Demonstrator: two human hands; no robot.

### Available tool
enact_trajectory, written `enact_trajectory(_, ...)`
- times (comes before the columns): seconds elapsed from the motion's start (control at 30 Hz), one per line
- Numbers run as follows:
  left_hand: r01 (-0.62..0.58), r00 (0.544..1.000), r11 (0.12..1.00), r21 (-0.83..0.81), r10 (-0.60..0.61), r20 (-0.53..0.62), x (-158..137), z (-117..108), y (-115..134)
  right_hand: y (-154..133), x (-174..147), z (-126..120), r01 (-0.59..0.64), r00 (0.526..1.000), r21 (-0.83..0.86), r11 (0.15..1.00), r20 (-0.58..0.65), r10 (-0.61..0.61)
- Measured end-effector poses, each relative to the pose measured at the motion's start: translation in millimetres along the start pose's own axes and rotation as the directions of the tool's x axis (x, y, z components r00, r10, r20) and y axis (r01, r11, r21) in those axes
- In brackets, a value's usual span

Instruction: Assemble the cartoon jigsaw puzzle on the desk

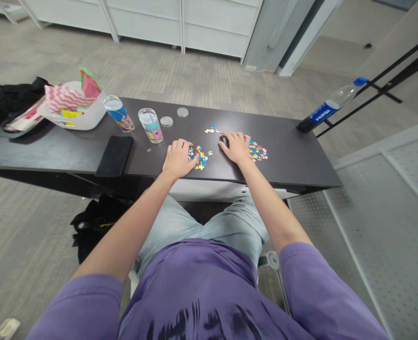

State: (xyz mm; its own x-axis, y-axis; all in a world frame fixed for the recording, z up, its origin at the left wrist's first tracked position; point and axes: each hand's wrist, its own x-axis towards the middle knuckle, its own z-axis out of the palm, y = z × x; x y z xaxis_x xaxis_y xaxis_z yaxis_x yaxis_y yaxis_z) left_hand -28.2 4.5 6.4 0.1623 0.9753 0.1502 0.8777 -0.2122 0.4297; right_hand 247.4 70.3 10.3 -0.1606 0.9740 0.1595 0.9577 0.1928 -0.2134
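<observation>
My left hand (179,158) rests at the near edge of the dark table, fingers curved and thumb apart, beside a small pile of colourful jigsaw puzzle pieces (202,159). The fingertips partly cover that pile. Farther right, my right hand (235,146) lies palm down with its fingers spread. A second pile of puzzle pieces (258,151), with pink and blue ones, sits against its right side. Beyond the hands is a short row of joined or touching pieces (212,130), near the right fingertips. I see nothing held in either hand; the undersides are hidden.
Two clear-topped printed canisters (151,127) stand left, with two round silver lids (166,122) nearby. A black phone (114,156) lies at the front edge. A white basket (84,120) holds wrappers. A Pepsi bottle (324,113) stands at the right end of the table (294,163).
</observation>
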Motion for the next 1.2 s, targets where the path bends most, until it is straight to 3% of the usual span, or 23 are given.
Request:
enact_trajectory(0.17,-0.001,1.0,1.0,-0.02,0.001,0.001,0,1,0,-1,-15,-3,-0.003,1.0,0.027,1.0,-0.007,0.003)
enact_trajectory(0.37,-0.004,1.0,1.0,0.031,0.004,-0.01,0,4,-1,6,-42,-1,0.174,0.984,0.113,0.978,0.01,-0.177)
enact_trajectory(0.53,-0.012,1.0,0.999,0.042,0.013,-0.019,0,6,-2,6,-49,1,0.089,0.993,0.095,0.992,-0.081,-0.081)
enact_trajectory(0.77,-0.011,1.0,1.0,-0.005,0.011,-0.026,-1,5,-2,3,-50,1,0.128,0.991,0.048,0.991,-0.057,-0.125)
enact_trajectory(0.97,-0.013,1.0,0.999,-0.033,0.013,-0.007,-1,3,0,-1,-45,-6,0.315,0.946,0.029,0.948,0.065,-0.317)
enact_trajectory(1.2,-0.003,1.0,1.0,-0.016,0.002,-0.021,-2,2,2,-33,-10,5,0.167,0.986,0.046,0.985,-0.035,-0.165)
